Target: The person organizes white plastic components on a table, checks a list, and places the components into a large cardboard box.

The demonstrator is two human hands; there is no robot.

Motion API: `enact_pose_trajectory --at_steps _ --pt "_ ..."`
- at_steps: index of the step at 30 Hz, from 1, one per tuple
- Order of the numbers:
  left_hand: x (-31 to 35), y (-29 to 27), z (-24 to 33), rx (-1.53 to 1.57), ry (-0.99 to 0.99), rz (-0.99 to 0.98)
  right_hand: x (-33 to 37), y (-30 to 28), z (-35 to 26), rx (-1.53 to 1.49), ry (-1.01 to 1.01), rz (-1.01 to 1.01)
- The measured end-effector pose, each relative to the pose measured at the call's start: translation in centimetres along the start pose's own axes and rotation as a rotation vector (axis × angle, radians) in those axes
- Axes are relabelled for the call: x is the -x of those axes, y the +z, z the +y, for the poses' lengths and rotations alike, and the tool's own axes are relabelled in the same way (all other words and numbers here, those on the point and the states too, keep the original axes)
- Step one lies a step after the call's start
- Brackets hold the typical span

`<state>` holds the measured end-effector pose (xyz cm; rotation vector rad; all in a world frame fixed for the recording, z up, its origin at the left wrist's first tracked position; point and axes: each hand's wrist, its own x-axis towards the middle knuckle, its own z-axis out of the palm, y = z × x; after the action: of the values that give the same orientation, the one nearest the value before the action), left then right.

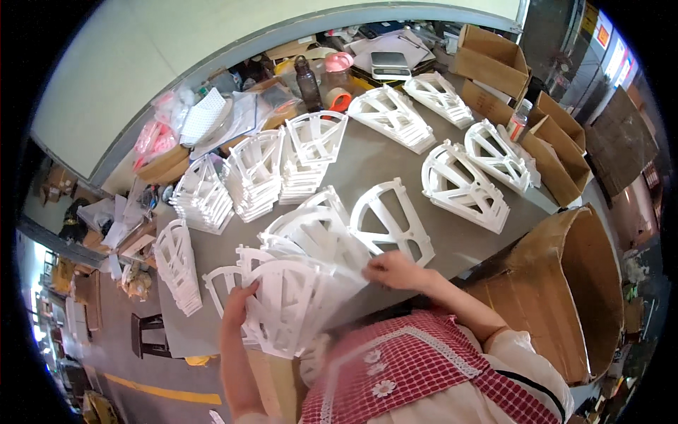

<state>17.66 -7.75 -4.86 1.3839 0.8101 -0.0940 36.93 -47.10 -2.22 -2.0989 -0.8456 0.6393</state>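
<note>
Near the front edge of the table, my left hand [240, 302] grips the left side of a white fan-shaped plastic frame [282, 304], thumb over its edge. The frame's right part is smeared by motion and looks partly see-through. My right hand [393, 271] is closed by the blurred right corner; what its fingers hold, if anything, cannot be made out. Behind the held piece lie more white frames [307, 230], overlapping. A single frame [393, 220] rests just beyond my right hand, its ribs and openings showing.
Stacks of white frames stand at the left [256, 173] and right [465, 185] of the grey table [367, 166]. At the back are a dark bottle [306, 83], orange tape roll [338, 99] and small scale [390, 65]. A large cardboard box [537, 290] stands at the right.
</note>
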Motion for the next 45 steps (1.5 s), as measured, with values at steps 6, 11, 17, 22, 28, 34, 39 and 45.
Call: enact_pose_trajectory --at_steps 6,11,17,22,28,34,39,45 --pt "1.7 -0.1 0.3 -0.015 -0.068 -0.040 -0.5 0.1 -1.7 -0.147 0.046 -0.255" --pt "3.0 0.0 -0.7 0.091 -0.147 -0.073 -0.9 2.2 0.4 -0.039 -0.111 -0.003" --pt "5.1 0.0 -4.4 0.340 -0.063 -0.019 -2.0 2.7 0.0 0.151 -0.177 0.022" --pt "7.2 1.1 -4.9 0.272 0.053 0.067 -1.7 1.8 -1.3 0.283 -0.117 0.104" --pt "9.0 -0.7 -6.2 0.493 0.239 0.413 -0.8 0.2 -0.3 0.357 0.073 -0.002" --pt "5.4 -0.1 -4.2 0.568 0.441 0.330 -2.1 4.5 3.3 0.281 -0.069 0.039" --pt "2.1 3.8 -0.6 0.558 0.489 0.167 -2.5 5.5 3.0 0.167 -0.165 -0.002" --pt "0.3 7.0 3.0 0.240 0.216 0.217 -3.7 3.9 2.0 0.029 -0.061 0.219"
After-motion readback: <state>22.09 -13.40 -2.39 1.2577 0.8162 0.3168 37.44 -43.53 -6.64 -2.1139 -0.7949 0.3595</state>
